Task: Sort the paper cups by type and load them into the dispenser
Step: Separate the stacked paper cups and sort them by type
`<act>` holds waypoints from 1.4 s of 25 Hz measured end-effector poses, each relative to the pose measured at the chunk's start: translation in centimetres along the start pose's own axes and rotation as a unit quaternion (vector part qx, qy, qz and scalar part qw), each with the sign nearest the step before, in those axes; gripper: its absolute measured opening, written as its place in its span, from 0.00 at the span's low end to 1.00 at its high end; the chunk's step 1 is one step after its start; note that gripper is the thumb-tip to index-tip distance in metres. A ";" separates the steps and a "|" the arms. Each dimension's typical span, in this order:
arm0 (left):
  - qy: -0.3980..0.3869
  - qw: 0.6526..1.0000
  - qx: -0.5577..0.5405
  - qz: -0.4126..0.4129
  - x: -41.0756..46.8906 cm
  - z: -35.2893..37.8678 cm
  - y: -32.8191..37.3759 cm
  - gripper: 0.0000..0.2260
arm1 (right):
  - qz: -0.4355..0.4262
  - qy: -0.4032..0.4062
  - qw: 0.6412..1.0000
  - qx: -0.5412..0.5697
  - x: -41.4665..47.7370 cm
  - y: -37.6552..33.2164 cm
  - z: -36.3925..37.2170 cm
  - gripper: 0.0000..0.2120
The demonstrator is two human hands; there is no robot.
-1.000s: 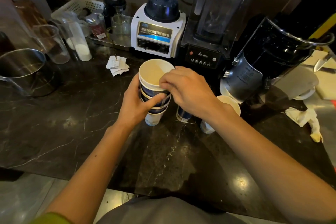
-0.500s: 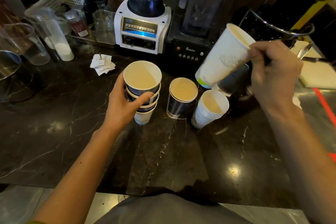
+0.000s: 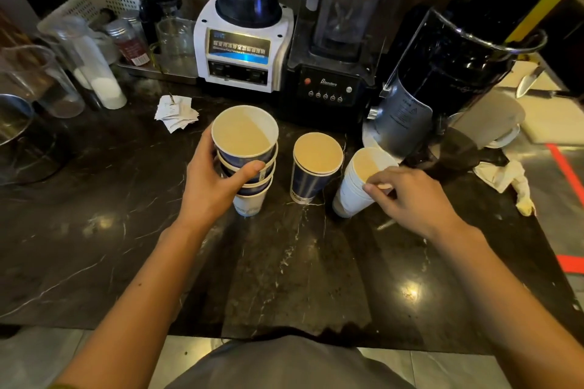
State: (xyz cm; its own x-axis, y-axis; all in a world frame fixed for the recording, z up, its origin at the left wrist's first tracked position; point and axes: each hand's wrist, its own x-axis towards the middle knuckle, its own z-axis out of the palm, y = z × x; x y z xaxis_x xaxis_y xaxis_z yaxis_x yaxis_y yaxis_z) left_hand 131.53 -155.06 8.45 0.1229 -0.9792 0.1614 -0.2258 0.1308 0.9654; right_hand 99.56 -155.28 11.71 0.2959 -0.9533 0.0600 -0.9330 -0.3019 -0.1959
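Three groups of paper cups stand on the dark marble counter [image 3: 284,278]. My left hand [image 3: 215,180] wraps around a mixed stack [image 3: 246,155] of blue and white cups at the left. A short blue cup stack [image 3: 311,167] stands alone in the middle. At the right is a stack of plain white cups [image 3: 355,186]; my right hand [image 3: 407,196] pinches the near rim of its top cup with thumb and fingertips. All cups are upright with mouths open. No dispenser can be made out.
Behind the cups stand a white blender [image 3: 243,41], a black blender [image 3: 331,73] and a black juicer [image 3: 442,82]. Folded paper slips [image 3: 175,112] lie near the left stack. Clear jugs [image 3: 94,66] and a steel pot [image 3: 12,126] sit far left; a crumpled cloth [image 3: 508,180] lies right.
My right hand pulled a white cup off the mixed stack, carried it up and right, then set it into the white stack. My left hand kept hold of the mixed stack.
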 end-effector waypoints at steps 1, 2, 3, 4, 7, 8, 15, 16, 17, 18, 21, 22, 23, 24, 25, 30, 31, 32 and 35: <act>-0.003 1.000 0.001 -0.002 0.0 0.0 0.0 0.37 | 0.002 0.038 0.999 0.013 0.6 -0.8 -0.6 0.13; -0.005 1.000 0.005 -0.003 0.0 0.0 -0.1 0.37 | -0.019 0.084 0.995 0.041 1.2 -2.0 -1.3 0.14; -0.008 1.000 0.011 -0.002 -0.1 0.0 -0.3 0.38 | -0.057 0.120 0.988 0.082 1.9 -3.6 -2.0 0.15; -0.011 1.000 0.016 0.000 -0.2 -0.1 -0.4 0.38 | -0.108 0.133 0.978 0.120 2.8 -5.5 -2.5 0.16; -0.020 0.999 0.021 0.016 -0.3 -0.2 -0.8 0.39 | -0.236 0.067 0.961 0.127 5.7 -11.0 -2.5 0.18; -0.019 0.999 0.021 0.021 -0.3 -0.3 -0.9 0.39 | -0.269 0.048 0.956 0.107 6.6 -12.5 -1.9 0.16; -0.017 1.000 0.017 0.003 -0.6 -0.3 -0.7 0.41 | -0.253 0.279 0.917 0.133 7.7 -12.8 -4.8 0.10; -0.016 1.000 0.019 0.005 -0.6 -0.2 -0.7 0.41 | -0.225 0.320 0.908 0.148 7.6 -11.9 -6.3 0.09; -0.014 1.000 0.022 0.004 -0.5 -0.1 -0.7 0.42 | -0.201 0.355 0.899 0.158 7.6 -10.8 -7.6 0.09; -0.012 1.000 0.027 0.004 -0.5 -0.1 -0.7 0.42 | -0.182 0.383 0.891 0.159 7.4 -9.8 -8.6 0.08; -0.004 0.999 0.033 0.007 -0.6 0.0 -0.7 0.42 | -0.147 0.406 0.894 0.122 6.5 -6.6 -8.7 0.08; -0.003 0.999 0.033 0.007 -0.6 0.0 -0.8 0.42 | -0.146 0.388 0.904 0.102 6.3 -5.7 -7.7 0.08; -0.002 0.999 0.032 0.009 -0.6 0.0 -0.8 0.42 | -0.148 0.367 0.915 0.080 6.1 -4.9 -6.5 0.08; -0.002 1.000 0.030 0.009 -0.6 0.0 -1.0 0.42 | -0.149 0.340 0.926 0.063 5.9 -4.3 -5.2 0.08; 0.001 1.000 0.027 0.008 -0.6 0.0 -1.1 0.42 | -0.156 0.309 0.937 0.052 5.9 -3.8 -3.8 0.08; -0.001 1.000 0.021 -0.008 -0.7 0.1 -1.6 0.42 | -0.140 0.012 0.990 0.020 5.4 -4.3 1.1 0.07; -0.001 1.000 0.023 -0.009 -0.7 0.1 -1.7 0.42 | -0.126 -0.033 0.991 0.014 5.4 -4.7 1.5 0.09; 0.001 1.000 0.023 -0.011 -0.7 0.1 -1.6 0.42 | -0.118 -0.042 0.992 0.011 5.5 -5.1 1.6 0.10; -0.002 1.000 0.015 -0.014 -0.6 0.1 -1.5 0.43 | -0.156 0.059 0.985 0.046 6.0 -7.1 0.4 0.16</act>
State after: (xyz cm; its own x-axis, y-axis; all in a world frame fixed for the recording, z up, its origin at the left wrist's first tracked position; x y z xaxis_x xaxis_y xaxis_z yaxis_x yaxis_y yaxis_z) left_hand 131.74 -154.68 6.88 0.1257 -0.9829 0.1345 -0.2512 0.0996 0.9628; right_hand 108.03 -158.88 13.05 0.5345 -0.8090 0.2446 -0.7758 -0.5844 -0.2377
